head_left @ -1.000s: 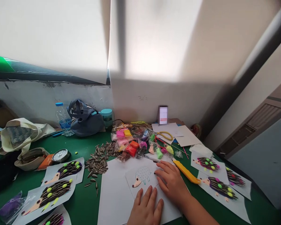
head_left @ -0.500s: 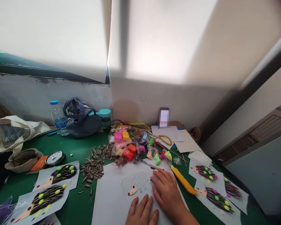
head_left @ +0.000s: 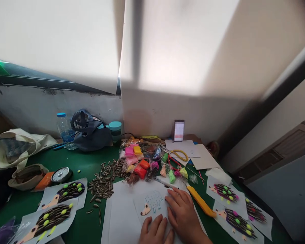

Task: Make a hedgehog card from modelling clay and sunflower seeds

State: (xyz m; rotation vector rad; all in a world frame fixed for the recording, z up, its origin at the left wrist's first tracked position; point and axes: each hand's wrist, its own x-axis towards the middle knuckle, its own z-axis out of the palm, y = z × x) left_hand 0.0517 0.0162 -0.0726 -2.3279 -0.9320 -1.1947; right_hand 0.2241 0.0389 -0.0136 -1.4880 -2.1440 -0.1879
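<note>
One hedgehog drawing [head_left: 153, 201] is lying on the white paper [head_left: 119, 217]; we are resting our left hand [head_left: 154, 231] on that paper's near part, our right hand [head_left: 182, 211] on its right side, both grips apart. Seeds [head_left: 101, 185] are lying beyond its left corner.

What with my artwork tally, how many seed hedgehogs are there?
5: at left, the farther hedgehog and nearer hedgehog; at right, the upper one, lower one and rightmost one. Others may be hidden.
</note>
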